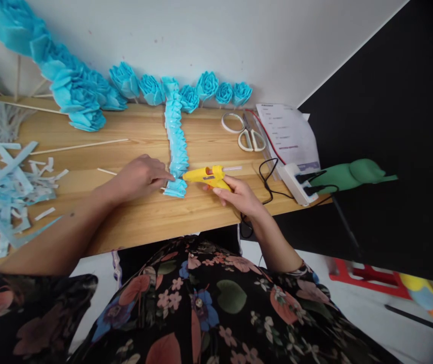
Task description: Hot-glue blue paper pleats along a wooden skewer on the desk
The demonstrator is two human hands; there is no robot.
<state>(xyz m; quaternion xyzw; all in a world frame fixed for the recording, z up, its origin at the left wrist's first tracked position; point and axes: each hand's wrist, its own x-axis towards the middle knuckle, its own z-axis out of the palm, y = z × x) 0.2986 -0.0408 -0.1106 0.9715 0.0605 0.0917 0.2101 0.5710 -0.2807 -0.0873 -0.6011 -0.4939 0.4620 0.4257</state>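
A pleated strip of light blue crepe paper (176, 136) runs from the back wall toward me across the table. At its near end, the curled fingers of my left hand (144, 177) are closed on the strip's left edge; exactly what they pinch is partly hidden. A thin wooden stick (106, 172) passes under that hand, its tip seeming to show beside the strip. My right hand (241, 194) is wrapped round a yellow glue gun (205, 175). The gun's nozzle points left and meets or nearly meets the strip, and a clear glue stick (233, 168) juts from its back.
Blue paper roses (207, 86) line the wall, with a larger cluster (76, 81) at left. Paper scraps (7, 192) pile up on the left. White-handled scissors (245, 134), printed sheets (288, 131) and a power strip (298, 184) with black cords stand right.
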